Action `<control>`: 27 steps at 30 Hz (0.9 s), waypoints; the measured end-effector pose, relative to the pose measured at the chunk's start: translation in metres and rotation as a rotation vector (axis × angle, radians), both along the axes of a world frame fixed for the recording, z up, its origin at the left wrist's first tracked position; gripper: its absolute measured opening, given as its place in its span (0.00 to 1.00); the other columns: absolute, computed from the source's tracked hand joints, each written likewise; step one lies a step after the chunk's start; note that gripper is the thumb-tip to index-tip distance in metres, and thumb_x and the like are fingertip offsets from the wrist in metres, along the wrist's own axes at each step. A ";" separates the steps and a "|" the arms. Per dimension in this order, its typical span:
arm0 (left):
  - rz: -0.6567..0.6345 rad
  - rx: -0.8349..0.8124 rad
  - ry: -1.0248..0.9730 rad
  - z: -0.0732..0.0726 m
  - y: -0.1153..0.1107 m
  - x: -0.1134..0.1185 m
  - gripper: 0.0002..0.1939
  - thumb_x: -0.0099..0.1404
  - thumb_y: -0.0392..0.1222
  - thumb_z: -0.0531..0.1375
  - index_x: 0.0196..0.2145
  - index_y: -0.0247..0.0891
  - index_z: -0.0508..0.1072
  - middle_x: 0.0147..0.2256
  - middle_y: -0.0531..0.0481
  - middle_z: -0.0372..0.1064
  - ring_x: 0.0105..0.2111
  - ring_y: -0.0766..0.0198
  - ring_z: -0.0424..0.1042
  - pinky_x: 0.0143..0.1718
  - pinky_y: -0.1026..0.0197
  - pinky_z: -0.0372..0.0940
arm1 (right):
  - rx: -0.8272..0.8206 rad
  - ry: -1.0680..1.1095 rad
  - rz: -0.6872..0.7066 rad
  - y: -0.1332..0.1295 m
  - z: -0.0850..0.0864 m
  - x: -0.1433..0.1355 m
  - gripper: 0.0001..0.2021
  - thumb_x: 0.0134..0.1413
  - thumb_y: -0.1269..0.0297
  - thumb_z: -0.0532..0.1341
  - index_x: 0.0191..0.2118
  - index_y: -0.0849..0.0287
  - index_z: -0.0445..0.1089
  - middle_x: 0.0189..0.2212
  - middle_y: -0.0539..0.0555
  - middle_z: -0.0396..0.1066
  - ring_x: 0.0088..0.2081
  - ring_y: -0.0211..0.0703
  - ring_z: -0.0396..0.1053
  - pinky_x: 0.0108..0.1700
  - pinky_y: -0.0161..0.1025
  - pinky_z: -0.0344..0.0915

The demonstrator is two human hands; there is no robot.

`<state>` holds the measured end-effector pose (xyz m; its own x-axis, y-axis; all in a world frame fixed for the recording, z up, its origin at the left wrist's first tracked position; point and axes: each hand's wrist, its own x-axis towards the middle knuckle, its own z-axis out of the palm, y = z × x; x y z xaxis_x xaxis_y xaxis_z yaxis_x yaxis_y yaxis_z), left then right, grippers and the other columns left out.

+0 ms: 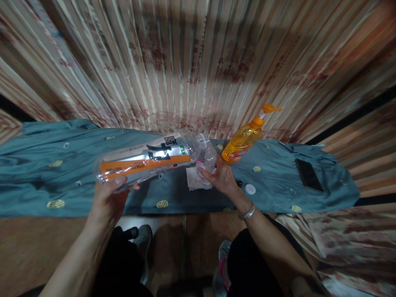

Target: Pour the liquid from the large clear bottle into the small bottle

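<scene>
Your forearms reach forward; your left hand wraps the base end of a big bottle, tipped nearly flat. At its neck end, your right hand grips a small bottle; whether the bottles touch, I cannot tell. Beyond the big bottle's neck, rightward on the cloth, are a soap pump, a white cap and, farthest, a phone.

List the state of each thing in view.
Cloth: spread out, creased.
Large bottle: tilted almost horizontal, in the left hand.
Small bottle: roughly upright, in the right hand.
Pump bottle: standing, pump head fitted.
Phone: lying flat, upper face dark.
White cap: lying loose on the cloth.
Paper or packet: lying on the cloth, partly covered.
Dark object: partly hidden, state unclear.
</scene>
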<state>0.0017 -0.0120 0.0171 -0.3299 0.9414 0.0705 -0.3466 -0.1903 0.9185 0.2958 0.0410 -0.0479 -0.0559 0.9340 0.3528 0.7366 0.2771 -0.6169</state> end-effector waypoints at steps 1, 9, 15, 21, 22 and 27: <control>0.009 -0.009 -0.012 0.001 0.000 0.001 0.25 0.39 0.44 0.76 0.37 0.39 0.81 0.25 0.53 0.78 0.20 0.65 0.73 0.18 0.67 0.73 | -0.003 -0.001 0.001 0.000 0.000 0.000 0.27 0.56 0.53 0.66 0.60 0.56 0.66 0.44 0.63 0.81 0.45 0.62 0.80 0.47 0.59 0.78; 0.034 -0.047 -0.045 0.001 -0.001 0.005 0.27 0.36 0.45 0.76 0.37 0.38 0.81 0.25 0.52 0.78 0.23 0.62 0.75 0.18 0.67 0.74 | 0.003 -0.026 -0.010 0.000 -0.002 -0.001 0.29 0.55 0.54 0.68 0.61 0.56 0.65 0.45 0.63 0.81 0.45 0.61 0.80 0.47 0.58 0.78; 0.025 -0.017 -0.021 -0.003 -0.002 0.001 0.31 0.39 0.43 0.76 0.44 0.39 0.80 0.29 0.52 0.80 0.25 0.61 0.77 0.20 0.66 0.75 | 0.004 -0.016 -0.005 0.000 -0.002 0.000 0.28 0.55 0.53 0.67 0.59 0.55 0.66 0.44 0.62 0.81 0.44 0.61 0.80 0.47 0.60 0.78; 0.036 0.032 -0.005 -0.003 -0.001 0.001 0.30 0.38 0.43 0.77 0.43 0.39 0.81 0.32 0.51 0.81 0.27 0.60 0.78 0.20 0.65 0.76 | 0.003 -0.005 -0.005 0.002 -0.001 0.001 0.26 0.55 0.52 0.67 0.57 0.54 0.67 0.45 0.63 0.80 0.45 0.61 0.80 0.48 0.60 0.77; 0.040 0.032 -0.006 -0.003 -0.001 0.002 0.29 0.38 0.43 0.77 0.41 0.39 0.81 0.32 0.51 0.81 0.27 0.60 0.78 0.20 0.65 0.76 | 0.005 -0.008 -0.008 0.002 -0.001 0.001 0.26 0.54 0.52 0.68 0.57 0.56 0.68 0.44 0.63 0.80 0.45 0.62 0.80 0.48 0.60 0.77; 0.023 0.045 0.003 -0.002 -0.002 0.002 0.29 0.40 0.43 0.77 0.43 0.39 0.81 0.33 0.51 0.81 0.28 0.59 0.79 0.20 0.64 0.76 | 0.010 -0.015 -0.010 0.002 0.000 0.000 0.26 0.55 0.53 0.67 0.57 0.54 0.67 0.43 0.62 0.80 0.44 0.62 0.79 0.48 0.61 0.77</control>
<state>0.0041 -0.0142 0.0154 -0.3515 0.9293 0.1139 -0.3389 -0.2397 0.9098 0.2961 0.0431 -0.0482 -0.0520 0.9311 0.3611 0.7488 0.2756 -0.6027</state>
